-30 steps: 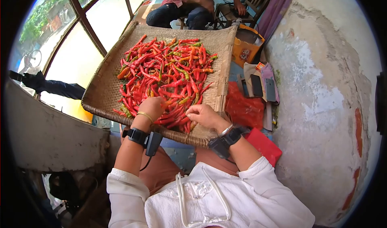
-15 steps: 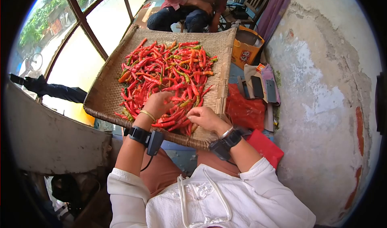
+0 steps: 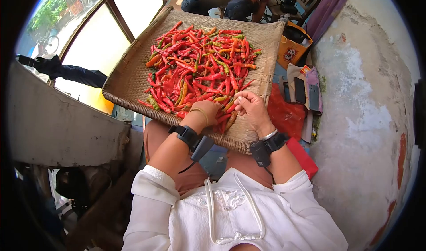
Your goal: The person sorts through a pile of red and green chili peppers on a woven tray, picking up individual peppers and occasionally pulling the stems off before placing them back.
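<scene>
A square woven tray (image 3: 126, 80) holds a heap of red chili peppers (image 3: 199, 69), with some green and orange ones among them. At the near side of the heap, my left hand (image 3: 205, 110) reaches down onto the peppers, its fingertips hidden behind the hand and among them. To its right, my right hand (image 3: 251, 107) is raised above the near right part of the tray, thumb and fingers pinched together beside the peppers. Whatever is between those fingertips is too small to make out.
Across the tray sits another person (image 3: 224, 2). On the right are an orange box (image 3: 290, 51), two phones (image 3: 300, 90), a red plastic bag (image 3: 286, 113) and a wall (image 3: 355, 118). A dark umbrella (image 3: 80, 75) juts in from the left, near the windows.
The view has shifted, so the tray appears higher and further right. My left hand has moved from the middle of the heap to its near edge, closer to my right hand.
</scene>
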Demonstrator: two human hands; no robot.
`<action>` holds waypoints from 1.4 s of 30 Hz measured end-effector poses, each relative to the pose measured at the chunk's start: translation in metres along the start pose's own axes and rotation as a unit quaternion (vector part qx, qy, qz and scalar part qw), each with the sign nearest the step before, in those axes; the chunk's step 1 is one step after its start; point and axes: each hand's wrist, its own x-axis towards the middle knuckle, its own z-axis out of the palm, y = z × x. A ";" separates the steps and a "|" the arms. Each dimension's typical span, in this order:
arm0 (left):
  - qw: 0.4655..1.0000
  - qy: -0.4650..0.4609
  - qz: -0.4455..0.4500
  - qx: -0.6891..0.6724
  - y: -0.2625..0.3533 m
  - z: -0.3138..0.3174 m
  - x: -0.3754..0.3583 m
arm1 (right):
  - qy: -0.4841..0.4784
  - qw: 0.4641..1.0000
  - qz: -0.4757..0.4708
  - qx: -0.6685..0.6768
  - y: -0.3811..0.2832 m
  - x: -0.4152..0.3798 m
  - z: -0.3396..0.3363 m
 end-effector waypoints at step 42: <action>0.814 0.524 0.015 -0.249 -0.027 0.019 -0.049 | -0.056 0.942 0.160 -0.289 -0.068 0.060 -0.006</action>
